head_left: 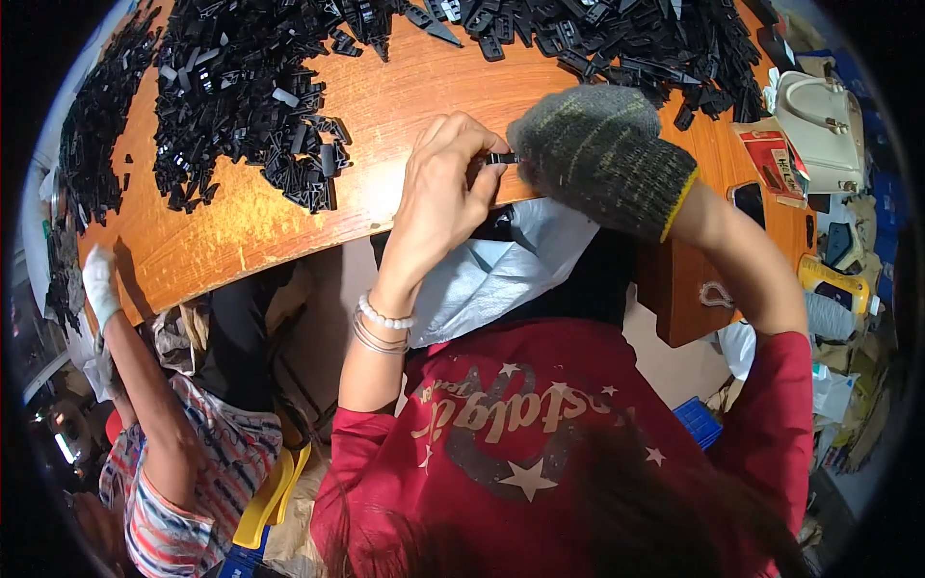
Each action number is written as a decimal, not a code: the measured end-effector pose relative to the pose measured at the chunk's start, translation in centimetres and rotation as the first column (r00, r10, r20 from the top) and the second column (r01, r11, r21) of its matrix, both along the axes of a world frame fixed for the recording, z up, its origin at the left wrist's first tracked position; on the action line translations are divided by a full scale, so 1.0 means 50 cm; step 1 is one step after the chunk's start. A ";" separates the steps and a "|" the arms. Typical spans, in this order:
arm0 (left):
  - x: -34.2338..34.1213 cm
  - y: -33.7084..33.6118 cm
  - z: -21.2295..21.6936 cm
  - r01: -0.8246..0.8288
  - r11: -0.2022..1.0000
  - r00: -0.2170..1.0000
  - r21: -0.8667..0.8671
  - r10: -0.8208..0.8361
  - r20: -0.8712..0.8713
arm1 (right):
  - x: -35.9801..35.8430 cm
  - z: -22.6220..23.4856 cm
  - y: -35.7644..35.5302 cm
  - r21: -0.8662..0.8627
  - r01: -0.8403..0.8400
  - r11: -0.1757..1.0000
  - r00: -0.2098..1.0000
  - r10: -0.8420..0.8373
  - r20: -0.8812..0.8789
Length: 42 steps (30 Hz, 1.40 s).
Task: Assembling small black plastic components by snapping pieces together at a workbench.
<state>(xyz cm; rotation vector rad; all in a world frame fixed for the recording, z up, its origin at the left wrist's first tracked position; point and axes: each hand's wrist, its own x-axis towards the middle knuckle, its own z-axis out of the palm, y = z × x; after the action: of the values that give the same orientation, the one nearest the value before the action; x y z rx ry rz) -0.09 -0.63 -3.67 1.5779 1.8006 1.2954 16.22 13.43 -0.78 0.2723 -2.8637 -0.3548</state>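
Between my two hands, just over the table's near edge, is a small black plastic part point(500, 158). My bare left hand point(445, 183) pinches one end of it between thumb and forefinger. The right hand point(588, 144), in a dark grey knitted glove with a yellow cuff, is closed at the part's other end; its fingertips are mostly hidden by the glove's bulk. Beneath the hands a pale plastic sheet point(501, 275) lies across my lap.
Heaps of black plastic parts point(236, 91) cover the far and left side of the wooden table point(385, 116), with another pile point(617, 39) at back right. A cream handbag point(819, 135), a red box point(774, 159) and a phone point(748, 202) are at right. A co-worker's gloved hand point(100, 279) is at left.
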 end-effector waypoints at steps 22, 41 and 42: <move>0.007 -0.048 0.004 -0.099 0.995 0.988 -0.006 0.099 0.121 | 0.026 0.014 -0.088 -0.792 0.302 0.530 0.897 -0.439 0.048; 0.047 -0.066 0.070 -0.044 0.937 0.856 -0.346 0.213 0.471 | 0.084 0.038 -0.118 -0.935 0.247 -0.255 0.912 -0.266 0.314; 0.037 -0.056 0.070 -0.089 0.973 0.816 -0.213 0.194 0.544 | 0.084 0.045 -0.118 -0.952 0.301 -0.052 0.917 -0.259 0.304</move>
<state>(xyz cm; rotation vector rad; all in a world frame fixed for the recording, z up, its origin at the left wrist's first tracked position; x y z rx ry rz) 1.76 -3.41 -0.16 0.8446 1.6074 1.4298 20.42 7.51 1.46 -0.6404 -2.2951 1.6938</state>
